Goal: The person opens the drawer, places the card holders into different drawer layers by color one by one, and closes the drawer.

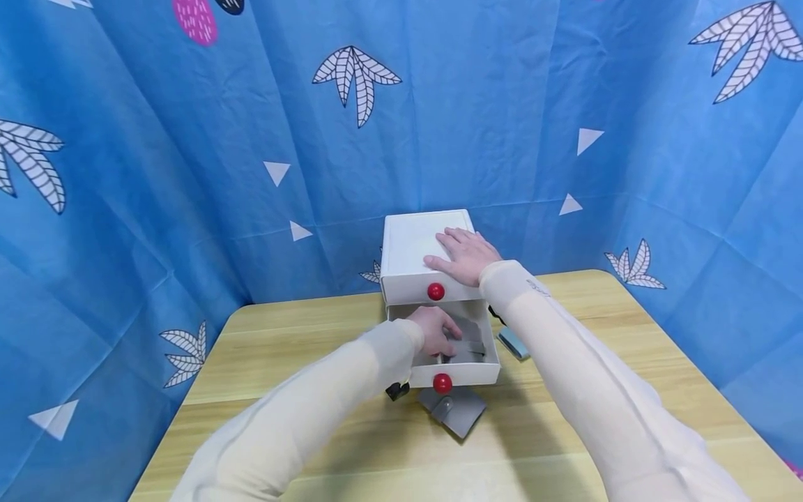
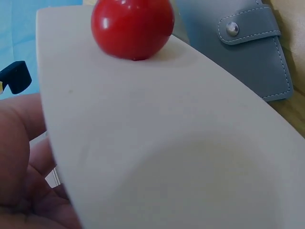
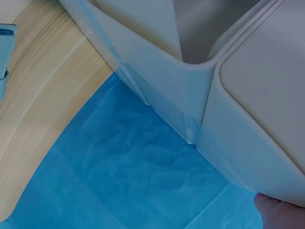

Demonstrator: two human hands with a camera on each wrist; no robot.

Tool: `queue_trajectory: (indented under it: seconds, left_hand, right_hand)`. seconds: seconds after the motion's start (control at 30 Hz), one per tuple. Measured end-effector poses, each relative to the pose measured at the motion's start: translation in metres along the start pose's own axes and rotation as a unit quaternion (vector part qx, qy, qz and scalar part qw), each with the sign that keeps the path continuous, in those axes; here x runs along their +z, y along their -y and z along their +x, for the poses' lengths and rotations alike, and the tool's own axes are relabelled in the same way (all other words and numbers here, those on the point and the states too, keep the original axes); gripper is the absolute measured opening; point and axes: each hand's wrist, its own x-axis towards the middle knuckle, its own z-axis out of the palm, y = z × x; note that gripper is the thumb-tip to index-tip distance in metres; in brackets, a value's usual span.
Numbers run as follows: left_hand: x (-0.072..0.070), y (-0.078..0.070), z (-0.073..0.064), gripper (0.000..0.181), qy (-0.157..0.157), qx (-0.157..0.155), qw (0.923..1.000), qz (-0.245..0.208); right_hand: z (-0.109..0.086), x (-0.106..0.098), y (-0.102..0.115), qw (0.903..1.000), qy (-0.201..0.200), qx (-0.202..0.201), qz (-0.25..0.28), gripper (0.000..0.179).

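Note:
A white two-drawer box (image 1: 414, 244) stands on the table, its lower drawer (image 1: 483, 374) pulled out by a red knob (image 1: 442, 383). My left hand (image 1: 433, 330) reaches down into that drawer with bent fingers. A grey flat item (image 1: 467, 331) lies in there beside it. The drawer front (image 2: 128, 129) hides most of the fingers in the left wrist view, so whether they hold anything is unclear. My right hand (image 1: 467, 254) rests on the box top with fingers spread. In front of the drawer lies a grey wallet (image 1: 463, 413) with a snap strap (image 2: 250, 26).
A light blue wallet (image 1: 513, 344) lies on the wooden table (image 1: 301, 341) to the right of the drawer. The upper drawer, with its red knob (image 1: 436, 291), is closed. Blue patterned curtain (image 1: 489, 125) hangs behind and along both sides.

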Motion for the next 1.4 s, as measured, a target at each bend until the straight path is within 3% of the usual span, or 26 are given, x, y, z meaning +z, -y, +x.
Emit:
queue_trajectory:
  seconds: [0.33,0.97,1.13,1.27,1.4]
  left_hand:
    - [0.004,-0.008,-0.001,0.032,-0.007,0.011,0.9979,0.063]
    - [0.008,-0.007,-0.002,0.036,-0.022,0.004,0.996,0.086]
    - [0.001,-0.001,-0.005,0.033,-0.033,0.014,0.9971,0.067]
    - [-0.006,0.003,-0.013,0.035,-0.054,0.024,0.998,0.02]
    - [-0.009,0.005,-0.026,0.041,-0.068,0.057,0.996,-0.01]
  right_hand:
    - [0.001,-0.001,0.0,1.0,0.0,-0.004,0.0,0.079]
    - [0.002,0.002,-0.001,1.0,-0.007,-0.002,-0.002,0.078]
    - [0.002,0.002,-0.002,1.0,-0.005,-0.005,-0.003,0.078]
    - [0.003,0.002,-0.003,0.9999,-0.007,-0.009,-0.004,0.078]
    - [0.004,0.002,-0.004,0.9999,-0.008,-0.011,-0.005,0.079]
